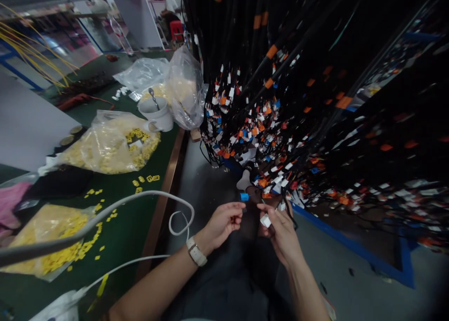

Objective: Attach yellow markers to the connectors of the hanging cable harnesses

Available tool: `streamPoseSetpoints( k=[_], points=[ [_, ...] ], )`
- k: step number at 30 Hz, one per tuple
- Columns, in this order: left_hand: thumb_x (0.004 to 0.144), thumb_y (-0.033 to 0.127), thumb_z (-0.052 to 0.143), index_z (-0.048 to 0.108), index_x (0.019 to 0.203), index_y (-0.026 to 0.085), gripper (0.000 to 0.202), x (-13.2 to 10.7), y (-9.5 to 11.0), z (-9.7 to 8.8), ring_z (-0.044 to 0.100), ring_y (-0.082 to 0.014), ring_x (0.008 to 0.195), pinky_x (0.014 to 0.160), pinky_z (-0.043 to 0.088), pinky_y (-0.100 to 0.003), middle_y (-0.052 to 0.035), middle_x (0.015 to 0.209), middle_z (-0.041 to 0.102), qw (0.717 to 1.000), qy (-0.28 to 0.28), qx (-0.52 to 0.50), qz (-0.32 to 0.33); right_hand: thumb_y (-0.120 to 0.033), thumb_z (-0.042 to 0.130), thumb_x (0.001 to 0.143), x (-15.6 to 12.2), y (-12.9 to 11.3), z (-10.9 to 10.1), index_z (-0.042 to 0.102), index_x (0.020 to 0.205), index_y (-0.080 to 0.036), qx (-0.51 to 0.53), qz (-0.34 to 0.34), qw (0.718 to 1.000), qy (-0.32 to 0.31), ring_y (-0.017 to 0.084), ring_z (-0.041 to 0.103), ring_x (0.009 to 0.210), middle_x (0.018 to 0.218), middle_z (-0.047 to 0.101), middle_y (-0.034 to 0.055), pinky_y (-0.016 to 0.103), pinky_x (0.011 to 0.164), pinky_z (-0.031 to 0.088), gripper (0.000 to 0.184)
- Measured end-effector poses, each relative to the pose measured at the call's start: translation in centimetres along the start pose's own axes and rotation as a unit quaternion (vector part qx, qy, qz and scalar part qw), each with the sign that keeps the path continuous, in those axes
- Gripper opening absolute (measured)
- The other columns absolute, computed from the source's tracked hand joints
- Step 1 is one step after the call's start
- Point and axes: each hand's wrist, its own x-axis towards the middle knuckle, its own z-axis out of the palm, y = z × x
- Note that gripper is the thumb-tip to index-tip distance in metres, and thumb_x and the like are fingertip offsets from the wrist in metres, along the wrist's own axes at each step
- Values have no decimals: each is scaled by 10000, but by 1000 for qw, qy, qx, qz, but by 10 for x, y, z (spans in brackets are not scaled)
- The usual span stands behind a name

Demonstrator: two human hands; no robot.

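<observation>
1. At far left a green table (122, 237) carries bags of yellow clips (108, 148), with loose yellow pieces scattered on the cloth beside them.
2. A white cable (140, 197) arcs over the table edge and curls into a loop near the left forearm.
3. Further back on the table stands a white mug (157, 115) with a spoon in it, just beside clear plastic bags (182, 92).
4. The left hand (224, 220), with a wristwatch (195, 252) on its wrist, is raised over the lap, fingers curled narrow and thumb and forefinger tips drawn together.
5. A blue connector (244, 196) sits just above those fingertips, touching or nearly so; whether the fingers grip it cannot be told.
6. The right hand (282, 234) faces the left, close but apart, its thumb and fingers pinched on a white tag (265, 220) that shows at the fingertips, turned toward the left hand.
7. A black wire (289, 213) runs up from the right hand's grip into the hanging mass.
8. Above and to the right, black cables (280, 78) hang in a dense curtain, their ends hung with orange, white, blue and red tags, the lowest just above both hands.
</observation>
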Motion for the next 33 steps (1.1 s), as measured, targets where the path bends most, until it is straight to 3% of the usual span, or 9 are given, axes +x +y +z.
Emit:
streamPoseSetpoints(
  k=[3, 7, 12, 17, 25, 33],
  points=[
    [663, 0, 601, 625, 828, 74, 183, 0, 0, 1, 580, -78, 655, 623, 465, -185, -62, 803, 602, 1000, 17, 1, 3, -468, 724, 681, 3, -7, -2, 711, 908, -196, 9, 6, 1000, 19, 89, 457, 528, 662, 594, 5, 181, 423, 344, 355],
    [736, 12, 578, 625, 846, 63, 130, -2, 0, 4, 641, -127, 737, 744, 504, -238, -111, 849, 650, 1000, 1, -15, -3, -430, 769, 640, 7, -9, -3, 715, 828, -186, 46, 57, 997, 19, 91, 541, 553, 725, 672, 28, 166, 453, 434, 313],
    [785, 78, 592, 620, 938, 54, 158, -4, 2, 4, 658, -145, 752, 739, 513, -251, -149, 921, 668, 999, -26, -24, -4, -335, 793, 637, 8, 0, 2, 708, 827, -192, 118, 93, 989, -7, 128, 656, 745, 818, 704, 26, 193, 653, 547, 252],
    [817, 142, 570, 626, 985, 38, 205, -4, 3, 2, 649, -144, 697, 700, 515, -251, -120, 815, 667, 997, -45, -61, 5, -298, 815, 612, 9, 4, 6, 710, 813, -189, 165, 114, 980, 1, 120, 664, 740, 790, 714, 23, 166, 652, 555, 251],
    [787, 80, 543, 606, 1060, 5, 290, -6, 5, 4, 655, -193, 832, 829, 498, -310, -196, 973, 664, 994, -70, -87, -2, -277, 812, 618, 12, 2, 6, 713, 806, -185, 174, 111, 978, 14, 90, 646, 674, 767, 708, 1, 147, 633, 555, 232],
    [794, 129, 613, 585, 969, 78, 184, -6, 2, 5, 657, -173, 843, 820, 501, -291, -155, 969, 671, 996, -64, -56, 18, -278, 838, 569, 11, 3, 8, 713, 803, -173, 175, 117, 977, 30, 94, 649, 651, 759, 715, 5, 154, 616, 560, 286]
  ],
)
